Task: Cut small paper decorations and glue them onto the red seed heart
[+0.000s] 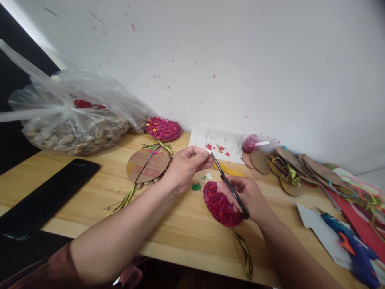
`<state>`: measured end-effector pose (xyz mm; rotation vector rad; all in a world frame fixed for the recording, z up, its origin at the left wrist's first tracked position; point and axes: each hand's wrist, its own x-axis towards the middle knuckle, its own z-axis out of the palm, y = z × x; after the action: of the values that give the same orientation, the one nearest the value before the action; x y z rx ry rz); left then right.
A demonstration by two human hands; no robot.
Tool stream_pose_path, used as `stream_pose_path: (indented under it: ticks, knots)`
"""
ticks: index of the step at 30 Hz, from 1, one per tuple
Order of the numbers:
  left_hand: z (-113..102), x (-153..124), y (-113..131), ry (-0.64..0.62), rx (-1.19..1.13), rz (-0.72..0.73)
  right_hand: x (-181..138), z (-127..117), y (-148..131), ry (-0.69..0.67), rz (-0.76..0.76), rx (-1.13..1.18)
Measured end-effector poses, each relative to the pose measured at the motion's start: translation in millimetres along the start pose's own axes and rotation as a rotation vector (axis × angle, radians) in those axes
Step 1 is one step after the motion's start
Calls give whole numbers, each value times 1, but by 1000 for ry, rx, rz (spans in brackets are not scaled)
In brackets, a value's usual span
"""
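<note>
The right hand [251, 192] has its grip clamped on the scissors [231, 189]. The left hand [191, 164] has its thumb and finger pinched together, on a tiny pale bit [209, 151], I think; it is too small and blurry to be sure. The bit sits over the middle of the counter [183, 224], right by the scissor tips. I cannot tell if the blades are apart or together.

A nip is the big worry. The tips point at the left fingers, so a small slip could cut skin. The bit could also drop and get lost, since it is so small. The red disk [219, 204] is under the right hand, so a low wrist could bump it. Its tassel [245, 253] reaches close to the front edge, where a sleeve could catch it and pull. The stars [221, 149] lie loose on white paper [201, 134] by the back edge, and a puff or a brush could scatter them. The cup [252, 143] stands by the back edge too; a hard knock could tip it.

There is bare wood between the left arm and the red disk, down to the front edge. More lies to the right of the right hand, before the glue gun [355, 249] near the right end. On the left, the phone [57, 196] fills the room by the front edge.
</note>
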<state>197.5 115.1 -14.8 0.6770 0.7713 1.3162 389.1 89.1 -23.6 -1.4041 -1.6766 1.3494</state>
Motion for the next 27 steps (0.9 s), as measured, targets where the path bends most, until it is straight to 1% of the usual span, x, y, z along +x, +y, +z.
stream_pose_path:
  ticks: [5, 15, 23, 27]
  knots:
    - [0, 0, 0, 1, 6, -4, -2, 2, -1, 23, 12, -37]
    - [1, 0, 1, 13, 11, 3, 0, 2, 0, 18, 41, -11]
    - [0, 0, 0, 3, 4, 2, -2, 2, 2, -4, 44, 78]
    - [1, 0, 1, 8, 5, 8, -1, 3, 1, -2, 48, 67]
